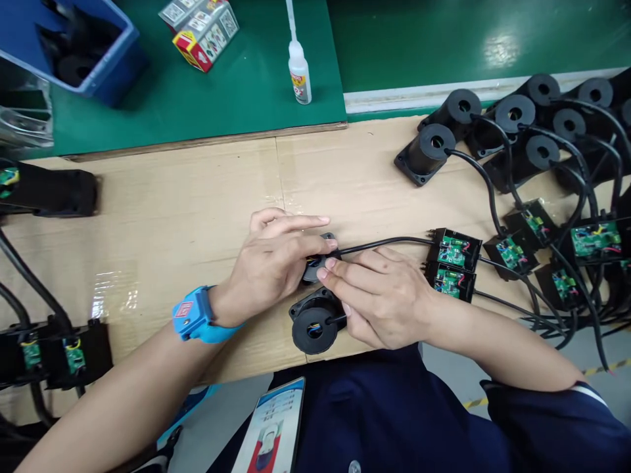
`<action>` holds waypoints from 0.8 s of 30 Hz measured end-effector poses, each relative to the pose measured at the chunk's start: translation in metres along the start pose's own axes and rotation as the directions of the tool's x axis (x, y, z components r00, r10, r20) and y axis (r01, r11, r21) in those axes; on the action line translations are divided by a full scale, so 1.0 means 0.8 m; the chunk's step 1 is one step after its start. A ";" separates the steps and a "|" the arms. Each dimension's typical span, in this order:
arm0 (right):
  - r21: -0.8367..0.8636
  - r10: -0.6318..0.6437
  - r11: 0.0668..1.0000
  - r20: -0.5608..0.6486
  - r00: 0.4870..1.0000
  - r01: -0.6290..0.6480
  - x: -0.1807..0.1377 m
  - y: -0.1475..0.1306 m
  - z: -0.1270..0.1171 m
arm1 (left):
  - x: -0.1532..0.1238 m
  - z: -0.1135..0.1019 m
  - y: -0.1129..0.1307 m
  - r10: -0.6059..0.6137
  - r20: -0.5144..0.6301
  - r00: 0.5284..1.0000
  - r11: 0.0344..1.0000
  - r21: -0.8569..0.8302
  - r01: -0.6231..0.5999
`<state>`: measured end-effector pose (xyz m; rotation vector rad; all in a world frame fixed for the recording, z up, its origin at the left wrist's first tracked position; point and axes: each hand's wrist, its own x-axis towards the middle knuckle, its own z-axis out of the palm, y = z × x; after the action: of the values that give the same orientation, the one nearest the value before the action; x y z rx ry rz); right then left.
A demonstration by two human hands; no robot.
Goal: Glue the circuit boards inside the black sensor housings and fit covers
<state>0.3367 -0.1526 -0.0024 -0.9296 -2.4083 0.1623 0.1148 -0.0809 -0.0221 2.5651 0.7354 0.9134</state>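
Near the front edge of the cardboard-covered bench (172,223), my left hand (269,263) and my right hand (379,295) meet over a small black round part (315,266). Both hands pinch it between their fingertips, left from the left and right from the right. A black cable (384,244) runs from it to open black boxes with green circuit boards (453,263). Just below, a black ring-shaped housing (313,325) lies on the bench against my right hand. My left wrist wears a blue strap (197,315).
Several black ring housings (513,121) with cables and circuit-board boxes (557,249) crowd the right side. A glue bottle (299,72), a printed carton (202,29) and a blue bin (73,46) sit on the green mat behind. More black units (54,351) lie at the left.
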 end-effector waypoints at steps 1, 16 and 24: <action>0.011 -0.013 1.000 -0.021 1.000 0.013 0.000 0.001 0.001 | 0.000 -0.001 0.000 -0.010 0.009 1.000 1.000 0.000 0.010; 0.050 -0.007 0.999 0.069 0.998 0.003 0.000 0.000 -0.003 | 0.000 -0.004 0.008 -0.148 0.097 0.984 0.989 0.038 0.145; -0.049 -0.019 0.998 0.106 0.994 0.025 0.012 0.001 -0.008 | -0.020 -0.026 0.023 -0.084 0.089 0.992 0.995 0.065 0.078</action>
<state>0.3345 -0.1460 0.0070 -0.9381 -2.5299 0.1463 0.0975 -0.1024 -0.0061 2.5892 0.8461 0.7536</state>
